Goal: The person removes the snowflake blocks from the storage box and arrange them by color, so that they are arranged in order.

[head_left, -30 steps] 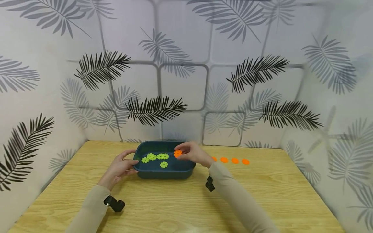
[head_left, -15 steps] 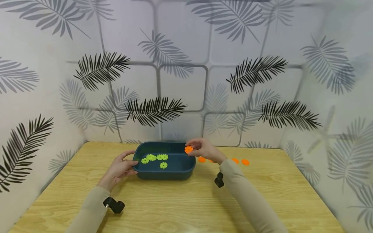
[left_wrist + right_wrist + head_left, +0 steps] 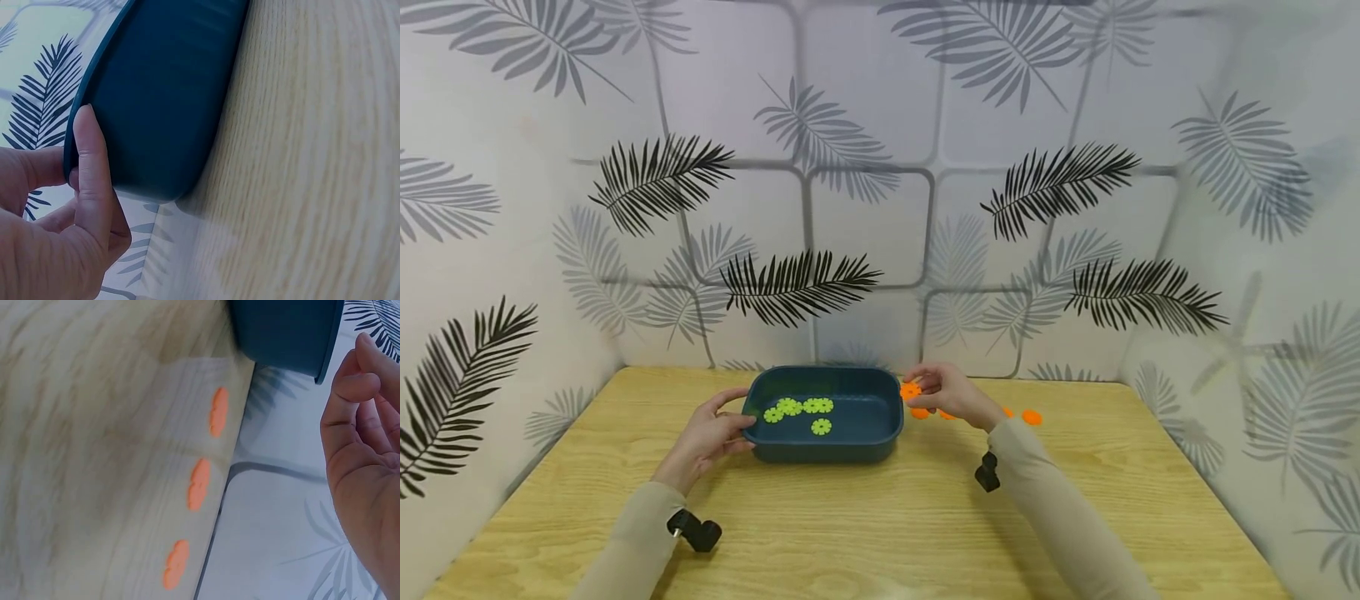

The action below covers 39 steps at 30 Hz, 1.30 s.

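A dark teal plastic basin (image 3: 850,454) stands near the back of the table. Several yellow-green flower-shaped discs (image 3: 822,427) lie in its left half. My left hand (image 3: 711,437) grips the basin's left end, thumb over the rim; the left wrist view also shows this hand (image 3: 69,231) on the rim. Just beyond the basin's right end, my right hand (image 3: 955,398) pinches an orange flower-shaped disc (image 3: 911,391) above the table. In the right wrist view the right hand (image 3: 365,450) has its fingers curled, and the pinched disc is hidden there.
Several orange discs (image 3: 1032,417) lie in a row on the wooden table (image 3: 850,533), right of the basin, some partly behind the right hand. Three orange discs (image 3: 199,484) show in the right wrist view. A leaf-patterned wall covering (image 3: 872,225) rises directly behind the table.
My right hand has moved right with the orange disc, from over the basin to past its right rim. The left hand and the basin have stayed in place.
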Tool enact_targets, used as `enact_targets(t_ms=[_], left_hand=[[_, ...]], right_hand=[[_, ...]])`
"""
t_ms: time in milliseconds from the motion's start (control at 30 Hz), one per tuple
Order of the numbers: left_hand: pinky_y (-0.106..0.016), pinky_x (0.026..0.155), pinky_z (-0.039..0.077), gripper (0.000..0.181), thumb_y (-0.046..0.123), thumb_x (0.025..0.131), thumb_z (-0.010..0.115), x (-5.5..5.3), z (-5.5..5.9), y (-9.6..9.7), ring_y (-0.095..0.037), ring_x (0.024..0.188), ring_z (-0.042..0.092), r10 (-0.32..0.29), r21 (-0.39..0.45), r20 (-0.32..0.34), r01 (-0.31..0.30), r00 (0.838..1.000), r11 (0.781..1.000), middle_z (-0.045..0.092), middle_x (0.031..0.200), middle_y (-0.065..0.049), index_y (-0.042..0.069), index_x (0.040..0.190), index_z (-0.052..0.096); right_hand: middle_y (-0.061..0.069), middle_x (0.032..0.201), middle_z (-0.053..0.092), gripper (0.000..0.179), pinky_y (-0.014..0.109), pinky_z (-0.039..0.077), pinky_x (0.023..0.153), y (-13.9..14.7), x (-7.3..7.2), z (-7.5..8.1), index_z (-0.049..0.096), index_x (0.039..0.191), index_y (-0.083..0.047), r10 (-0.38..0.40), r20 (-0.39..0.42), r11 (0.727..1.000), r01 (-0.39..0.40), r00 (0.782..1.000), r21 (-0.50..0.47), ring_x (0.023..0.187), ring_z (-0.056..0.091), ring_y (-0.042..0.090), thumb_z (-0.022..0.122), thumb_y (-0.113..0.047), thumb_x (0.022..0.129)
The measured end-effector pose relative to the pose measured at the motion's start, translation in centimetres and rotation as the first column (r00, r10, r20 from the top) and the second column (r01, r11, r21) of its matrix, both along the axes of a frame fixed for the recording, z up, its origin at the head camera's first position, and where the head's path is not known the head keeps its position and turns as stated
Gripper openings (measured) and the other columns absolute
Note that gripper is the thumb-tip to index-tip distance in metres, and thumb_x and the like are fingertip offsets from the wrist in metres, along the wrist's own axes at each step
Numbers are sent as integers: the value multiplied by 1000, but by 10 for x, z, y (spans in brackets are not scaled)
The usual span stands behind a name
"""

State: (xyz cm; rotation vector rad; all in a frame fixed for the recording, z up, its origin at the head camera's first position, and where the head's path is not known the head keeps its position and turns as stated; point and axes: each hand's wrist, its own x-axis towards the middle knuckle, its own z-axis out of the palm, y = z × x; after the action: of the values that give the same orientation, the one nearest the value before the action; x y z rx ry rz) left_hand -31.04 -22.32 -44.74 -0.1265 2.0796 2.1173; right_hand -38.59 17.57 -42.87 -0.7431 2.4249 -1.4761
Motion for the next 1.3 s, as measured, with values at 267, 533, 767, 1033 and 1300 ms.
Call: enact_targets(t_ms=[267,533,767,1033,1300], left_hand=[[-30,64,61,65,3,97,57,-1,-3,1,-15,69,69,7,-3,-4,-7,1000,1000,65,90,-8,12,154,28],[-30,65,61,64,2,97,56,-2,-4,2,-16,71,69,16,-18,-7,-17,1000,1000,66,92,-9,12,154,28],[-30,64,61,64,3,97,56,-1,-4,3,-16,70,69,16,-23,-12,-17,1000,1000,67,90,-8,12,154,28],[-30,65,61,64,2,97,56,-1,-1,4,-16,71,69,18,-22,-12,-18,1000,1000,65,92,-9,12,154,28],[-30,67,61,62,3,97,56,1,0,4,-16,72,69,28,-36,-5,-28,1000,999,66,95,-12,12,153,30]], right_hand=[[15,92,69,39,37,47,58,16,4,-6,56,125,3,-16,32,1000,17,999,-16,63,49,24,70,-4,89],[15,89,69,38,49,54,68,33,5,-11,57,122,3,-34,14,999,34,999,-10,76,58,42,71,-5,88],[9,87,70,38,46,53,65,49,5,-15,58,120,-1,-83,20,997,83,996,1,64,54,21,74,-9,86],[9,92,71,40,48,54,67,63,7,-18,57,123,1,-115,37,993,115,993,11,74,60,33,73,-8,87],[15,102,69,40,51,57,80,75,7,-22,56,125,2,-104,59,994,105,993,-19,97,61,46,71,-7,89]])
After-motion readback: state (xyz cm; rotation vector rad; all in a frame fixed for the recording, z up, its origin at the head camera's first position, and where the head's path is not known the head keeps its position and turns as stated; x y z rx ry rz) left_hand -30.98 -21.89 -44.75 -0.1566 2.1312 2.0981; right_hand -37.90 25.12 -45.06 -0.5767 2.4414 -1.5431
